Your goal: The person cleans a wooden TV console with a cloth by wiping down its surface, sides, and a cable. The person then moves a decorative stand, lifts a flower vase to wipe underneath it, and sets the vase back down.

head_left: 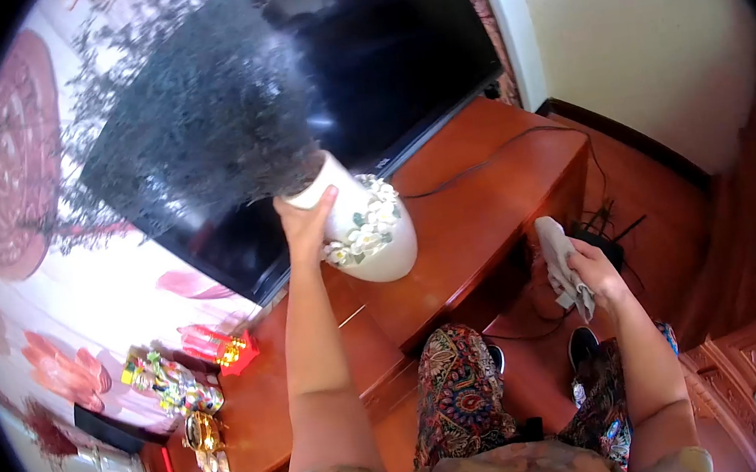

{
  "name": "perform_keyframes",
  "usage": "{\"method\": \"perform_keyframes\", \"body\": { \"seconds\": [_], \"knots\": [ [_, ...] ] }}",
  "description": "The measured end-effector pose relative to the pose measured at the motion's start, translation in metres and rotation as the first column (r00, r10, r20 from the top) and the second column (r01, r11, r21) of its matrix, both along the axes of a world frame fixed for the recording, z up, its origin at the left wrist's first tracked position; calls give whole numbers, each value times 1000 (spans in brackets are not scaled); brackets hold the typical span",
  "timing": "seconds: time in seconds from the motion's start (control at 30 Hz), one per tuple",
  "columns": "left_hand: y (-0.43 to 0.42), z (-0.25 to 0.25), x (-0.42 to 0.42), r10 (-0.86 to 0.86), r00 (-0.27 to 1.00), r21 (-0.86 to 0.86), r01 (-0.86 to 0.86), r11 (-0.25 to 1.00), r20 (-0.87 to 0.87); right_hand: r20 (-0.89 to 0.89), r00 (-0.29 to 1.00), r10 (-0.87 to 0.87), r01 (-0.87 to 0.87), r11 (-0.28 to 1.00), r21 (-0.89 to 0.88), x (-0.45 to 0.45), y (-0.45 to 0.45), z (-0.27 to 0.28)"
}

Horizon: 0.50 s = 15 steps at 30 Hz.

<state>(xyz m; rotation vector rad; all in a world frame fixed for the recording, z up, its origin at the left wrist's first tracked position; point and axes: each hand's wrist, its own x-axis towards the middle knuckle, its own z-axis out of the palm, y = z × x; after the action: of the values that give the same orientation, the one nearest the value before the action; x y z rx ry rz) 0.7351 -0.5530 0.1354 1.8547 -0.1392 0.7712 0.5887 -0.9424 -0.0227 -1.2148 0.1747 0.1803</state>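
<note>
My left hand (306,228) is closed round the neck of a white vase (391,251), thumb on the near side. White flowers with green leaves are moulded or fixed round the vase's middle. It leans to the left over the wooden cabinet (464,181); whether its base touches the top I cannot tell. Dark, feathery dried branches (218,115) spread from its mouth in front of the television (394,41). To the right, away from the cabinet, my right hand (595,270) grips a folded light grey cloth (558,263), which hangs from the fingers.
On the cabinet's left part are a red and gold ornament (224,346), a colourful decoration (172,384) and a gold pot (202,429). A black cable (498,148) runs over the right part. A black router-like box (602,245) with antennas sits beyond my right hand.
</note>
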Motion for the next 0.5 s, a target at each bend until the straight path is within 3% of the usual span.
{"method": "perform_keyframes", "body": {
  "seconds": [0.2,0.5],
  "knots": [
    [-12,4,-6,-6,996,-37,9,999,85,17,1000,-26,29,977,-209,-7,2,8],
    [-11,-1,2,-47,990,-129,64,989,130,11,998,-54,54,949,-309,-8,-3,-3]
  ]
}}
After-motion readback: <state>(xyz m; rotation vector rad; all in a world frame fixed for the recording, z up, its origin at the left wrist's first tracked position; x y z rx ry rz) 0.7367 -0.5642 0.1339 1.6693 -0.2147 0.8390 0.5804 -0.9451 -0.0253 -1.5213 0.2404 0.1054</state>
